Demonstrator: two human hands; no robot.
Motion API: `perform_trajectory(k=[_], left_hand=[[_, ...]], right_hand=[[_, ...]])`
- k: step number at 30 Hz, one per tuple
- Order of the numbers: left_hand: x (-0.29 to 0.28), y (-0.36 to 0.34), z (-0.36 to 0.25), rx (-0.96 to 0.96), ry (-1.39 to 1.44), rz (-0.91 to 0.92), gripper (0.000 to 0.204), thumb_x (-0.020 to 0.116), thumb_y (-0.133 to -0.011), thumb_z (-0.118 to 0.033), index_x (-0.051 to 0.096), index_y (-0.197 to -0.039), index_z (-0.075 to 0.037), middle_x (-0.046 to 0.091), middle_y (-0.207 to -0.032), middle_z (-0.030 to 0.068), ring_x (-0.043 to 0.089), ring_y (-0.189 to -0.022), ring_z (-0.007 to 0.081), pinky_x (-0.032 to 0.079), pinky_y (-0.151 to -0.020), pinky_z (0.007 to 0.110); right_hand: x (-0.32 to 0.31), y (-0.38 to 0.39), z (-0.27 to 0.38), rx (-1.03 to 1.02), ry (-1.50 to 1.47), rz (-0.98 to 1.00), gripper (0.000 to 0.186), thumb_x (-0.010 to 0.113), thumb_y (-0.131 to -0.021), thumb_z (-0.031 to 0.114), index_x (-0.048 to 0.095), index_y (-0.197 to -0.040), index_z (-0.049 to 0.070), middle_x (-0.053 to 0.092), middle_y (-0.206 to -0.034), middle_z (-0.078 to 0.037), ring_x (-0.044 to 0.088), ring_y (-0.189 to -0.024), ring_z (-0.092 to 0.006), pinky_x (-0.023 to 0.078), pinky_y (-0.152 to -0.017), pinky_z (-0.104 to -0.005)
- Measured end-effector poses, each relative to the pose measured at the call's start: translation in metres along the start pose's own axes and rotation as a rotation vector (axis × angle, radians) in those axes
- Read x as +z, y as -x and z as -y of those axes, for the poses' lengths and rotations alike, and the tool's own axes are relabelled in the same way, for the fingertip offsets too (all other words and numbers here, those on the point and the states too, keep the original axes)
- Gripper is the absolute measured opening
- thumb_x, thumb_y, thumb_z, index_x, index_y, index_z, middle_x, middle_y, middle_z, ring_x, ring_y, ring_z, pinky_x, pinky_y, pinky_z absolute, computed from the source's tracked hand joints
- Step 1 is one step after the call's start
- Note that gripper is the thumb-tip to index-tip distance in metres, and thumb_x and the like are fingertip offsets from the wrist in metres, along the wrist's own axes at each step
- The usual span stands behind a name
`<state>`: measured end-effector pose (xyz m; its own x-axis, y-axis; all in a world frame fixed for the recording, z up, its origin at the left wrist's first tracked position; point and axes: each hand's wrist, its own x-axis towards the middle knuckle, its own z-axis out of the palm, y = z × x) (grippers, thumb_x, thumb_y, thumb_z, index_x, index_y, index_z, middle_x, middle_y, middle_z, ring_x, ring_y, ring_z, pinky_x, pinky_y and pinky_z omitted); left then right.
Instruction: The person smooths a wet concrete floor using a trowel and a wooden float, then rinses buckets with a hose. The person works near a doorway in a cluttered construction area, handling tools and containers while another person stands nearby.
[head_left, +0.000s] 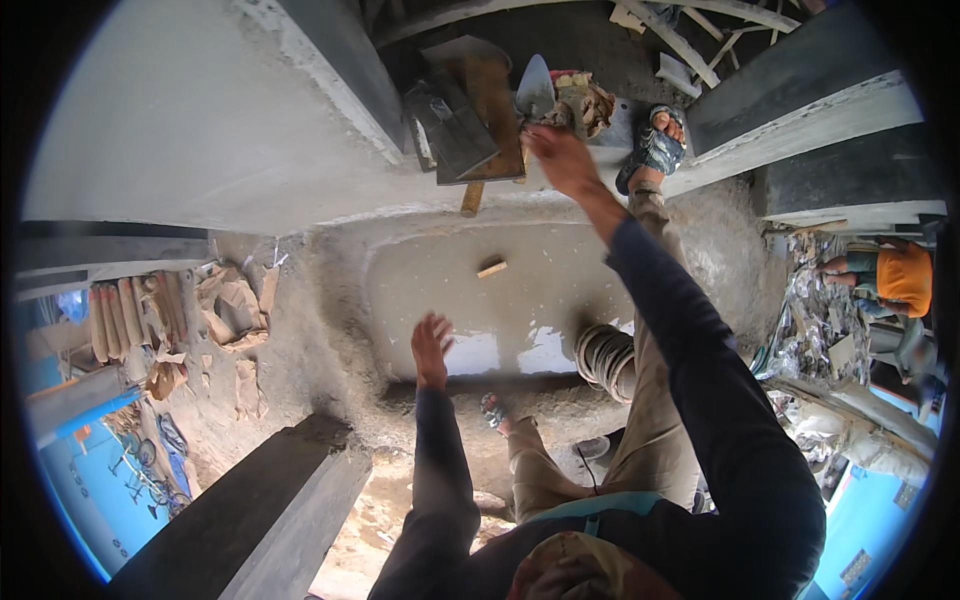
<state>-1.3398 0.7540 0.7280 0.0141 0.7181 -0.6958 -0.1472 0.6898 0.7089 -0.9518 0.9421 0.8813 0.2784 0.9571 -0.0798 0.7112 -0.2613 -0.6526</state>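
Note:
My right hand (565, 162) reaches up to a ledge, fingers stretched out and slightly blurred, close beside a trowel (535, 88) with a pale metal blade; whether it touches the tool I cannot tell. Dark flat boards (450, 130) lie left of the trowel, and a crumpled paper bag (595, 110) lies right of it. My left hand (431, 345) hangs with fingers apart and empty over a shallow trough of wet grey slurry (400, 290), in which a small wooden block (491, 267) sits. My right foot (660, 150) rests on the ledge right of the bag.
Coiled hose or rope (600, 365) sits at the trough's lower right. A grey wall (200, 120) fills the upper left. A concrete post (230, 510) stands lower left, torn paper sacks (230, 305) above it. A person in orange (903, 277) is at the far right, amid debris (800, 310).

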Motion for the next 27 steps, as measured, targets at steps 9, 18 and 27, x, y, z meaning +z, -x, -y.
perform_trajectory(k=[9,18,27], left_hand=[[-0.195,0.181,0.198,-0.481,-0.232,-0.207,0.055,0.055,-0.108,-0.058,0.058,-0.137,-0.012,0.070,-0.123,0.0078,0.072,-0.103,0.0254,0.054,-0.073,0.045],[-0.156,0.007,-0.087,0.842,-0.753,-0.151,0.064,0.056,-0.113,-0.039,0.049,-0.150,0.012,0.056,-0.149,0.0325,0.053,-0.141,0.0410,0.036,-0.123,0.046],[0.083,-0.086,-0.529,1.986,-1.119,-1.219,0.096,0.050,-0.101,-0.077,0.036,-0.168,-0.010,0.051,-0.161,0.0232,0.047,-0.151,0.0394,0.048,-0.102,0.073]], right_hand=[[-0.173,0.489,-0.262,0.654,0.381,-0.600,0.032,0.066,-0.100,0.021,0.071,-0.129,0.007,0.074,-0.090,-0.020,0.073,-0.080,-0.0334,0.055,-0.073,-0.0441],[0.026,0.928,-0.178,1.386,-0.420,0.573,0.021,0.066,-0.103,0.028,0.072,-0.104,0.008,0.075,-0.090,-0.013,0.074,-0.070,-0.0264,0.064,-0.060,-0.0423],[0.034,0.823,-0.261,1.164,-0.137,0.212,0.028,0.056,-0.098,0.026,0.075,-0.090,0.006,0.069,-0.063,-0.012,0.072,-0.059,-0.0275,0.055,-0.060,-0.0451]])
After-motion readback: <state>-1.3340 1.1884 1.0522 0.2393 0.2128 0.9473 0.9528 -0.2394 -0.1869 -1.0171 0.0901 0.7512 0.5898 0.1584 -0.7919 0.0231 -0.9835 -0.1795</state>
